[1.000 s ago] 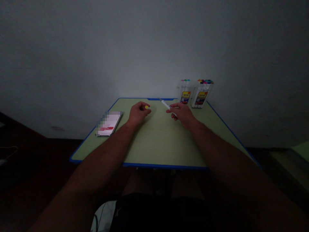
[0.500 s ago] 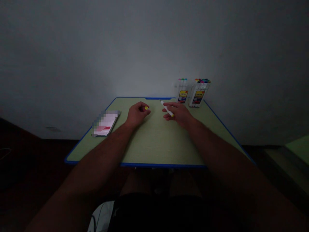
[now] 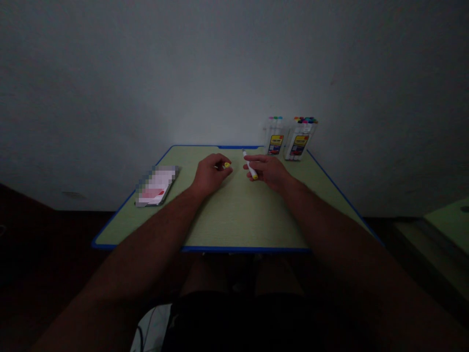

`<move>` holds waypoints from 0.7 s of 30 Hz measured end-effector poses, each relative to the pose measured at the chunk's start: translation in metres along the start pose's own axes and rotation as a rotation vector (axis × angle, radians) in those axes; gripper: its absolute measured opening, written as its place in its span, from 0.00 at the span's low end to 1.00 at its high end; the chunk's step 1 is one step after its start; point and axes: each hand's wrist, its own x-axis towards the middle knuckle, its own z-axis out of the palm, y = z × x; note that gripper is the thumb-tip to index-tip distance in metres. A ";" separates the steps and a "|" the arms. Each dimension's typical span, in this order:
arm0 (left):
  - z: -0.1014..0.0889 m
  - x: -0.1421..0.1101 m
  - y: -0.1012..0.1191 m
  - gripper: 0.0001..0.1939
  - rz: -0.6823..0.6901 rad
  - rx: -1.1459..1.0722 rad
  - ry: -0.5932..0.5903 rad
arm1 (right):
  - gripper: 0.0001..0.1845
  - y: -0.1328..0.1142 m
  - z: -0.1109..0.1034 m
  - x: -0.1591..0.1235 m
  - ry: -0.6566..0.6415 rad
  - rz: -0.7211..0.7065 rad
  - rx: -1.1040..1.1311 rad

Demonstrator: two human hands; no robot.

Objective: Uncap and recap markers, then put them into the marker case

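Note:
My left hand (image 3: pixel 212 173) is closed on a small yellow-ended marker cap (image 3: pixel 227 165), pinched between thumb and fingers; part of the cap is hidden by the fingers. A white marker (image 3: pixel 249 165) with a yellow end rests in the grip of my right hand (image 3: pixel 269 169). Its uncapped tip points up and away from me, and the yellow end is tilted down toward me. The two hands are a short distance apart, above the middle of the light green table (image 3: pixel 242 215).
Two clear cases of markers, one with a few pens (image 3: pixel 275 137) and one fuller (image 3: pixel 300 139), stand upright at the back right by the wall. A phone (image 3: pixel 157 187) with a lit screen lies on the left. Blue trim (image 3: pixel 249 250) edges the table.
My left hand and the cap have shifted slightly right, closer to the marker. In my right hand the marker has turned more upright, its yellow end swinging left. The view has shifted slightly.

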 end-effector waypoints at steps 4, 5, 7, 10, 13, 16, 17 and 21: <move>0.000 0.000 -0.001 0.07 -0.010 -0.019 -0.006 | 0.09 0.000 -0.001 0.000 0.007 -0.025 0.021; 0.000 0.000 -0.001 0.07 -0.015 -0.022 -0.004 | 0.09 0.000 -0.001 0.000 0.007 -0.032 0.026; 0.000 0.000 -0.001 0.07 -0.019 -0.022 -0.002 | 0.11 0.000 0.000 -0.001 0.002 -0.048 0.033; 0.001 0.000 -0.001 0.06 -0.027 -0.021 -0.005 | 0.15 0.000 0.000 -0.001 -0.006 -0.065 0.024; 0.001 0.000 -0.001 0.06 -0.036 -0.028 -0.010 | 0.16 -0.001 0.001 -0.001 0.001 -0.067 0.017; 0.000 0.000 -0.001 0.06 -0.022 -0.020 -0.011 | 0.10 -0.001 0.002 -0.002 0.001 -0.055 0.009; 0.000 0.000 -0.001 0.06 -0.017 -0.014 -0.009 | 0.09 -0.001 0.002 -0.002 -0.001 -0.048 0.009; 0.000 0.000 -0.002 0.07 -0.011 0.010 -0.006 | 0.08 -0.002 0.003 -0.003 -0.011 -0.029 0.025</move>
